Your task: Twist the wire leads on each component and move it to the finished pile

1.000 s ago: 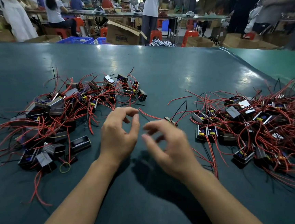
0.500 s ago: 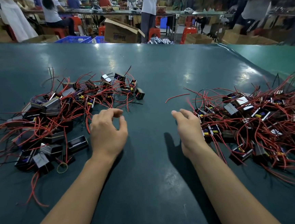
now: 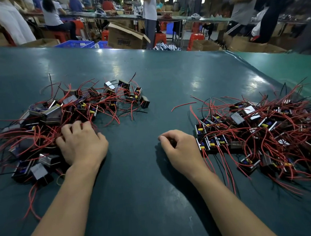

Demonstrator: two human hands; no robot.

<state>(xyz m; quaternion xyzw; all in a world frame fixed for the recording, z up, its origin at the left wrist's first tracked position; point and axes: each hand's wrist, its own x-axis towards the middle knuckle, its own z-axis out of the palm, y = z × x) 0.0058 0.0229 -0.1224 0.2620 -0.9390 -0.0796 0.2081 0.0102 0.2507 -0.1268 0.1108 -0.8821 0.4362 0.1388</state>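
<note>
The left hand (image 3: 81,143) reaches into the left pile (image 3: 71,114) at middle left of the frame, fingers curled among the red leads; whether it grips one is unclear. The right hand (image 3: 182,149) rests loosely curled, holding nothing, on the green worktop (image 3: 138,194), just beside the right pile (image 3: 261,133).

Left hand (image 3: 81,143) reached into left pile (image 3: 71,114) (right hand (image 3: 180,147) withdrew).

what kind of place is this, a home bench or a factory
Most likely a factory assembly floor: two big piles of wired components lie on a long green worktable, with cardboard cartons and other workers at benches behind.
</note>
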